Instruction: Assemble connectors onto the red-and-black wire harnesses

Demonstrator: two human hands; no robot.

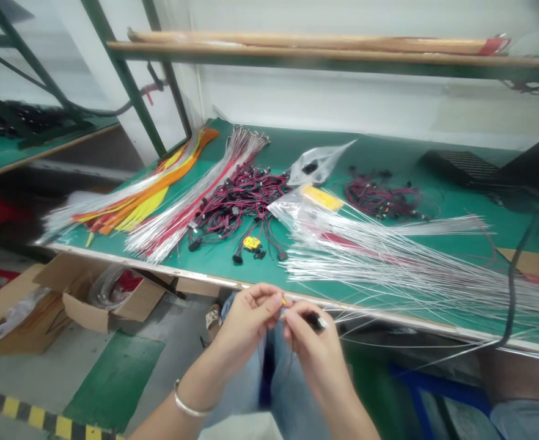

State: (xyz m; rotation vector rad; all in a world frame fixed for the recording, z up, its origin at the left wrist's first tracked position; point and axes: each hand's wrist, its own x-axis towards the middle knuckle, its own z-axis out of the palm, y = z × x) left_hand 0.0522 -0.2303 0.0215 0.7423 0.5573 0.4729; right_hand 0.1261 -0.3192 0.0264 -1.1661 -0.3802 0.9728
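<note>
My left hand (251,318) is closed in a pinch just off the table's front edge, with a tiny yellow piece (284,301) at its fingertips. Close against it, my right hand (313,345) is closed around a black connector (314,319) with a whitish end, and its thumb and finger meet near the yellow piece. A thin dark wire hangs below the hands. On the table in front lie a small pile of yellow pieces (252,243), small black parts (259,253) and a heap of red-and-black wire harnesses (242,195) with black connectors.
A long bundle of white wires (388,250) covers the right side and overhangs the edge. White-and-red wires (200,195) and orange-yellow wires (159,189) lie left. Plastic bags (318,162) sit mid-table. A dark cable (512,281) hangs at right; a cardboard box (86,305) stands below left.
</note>
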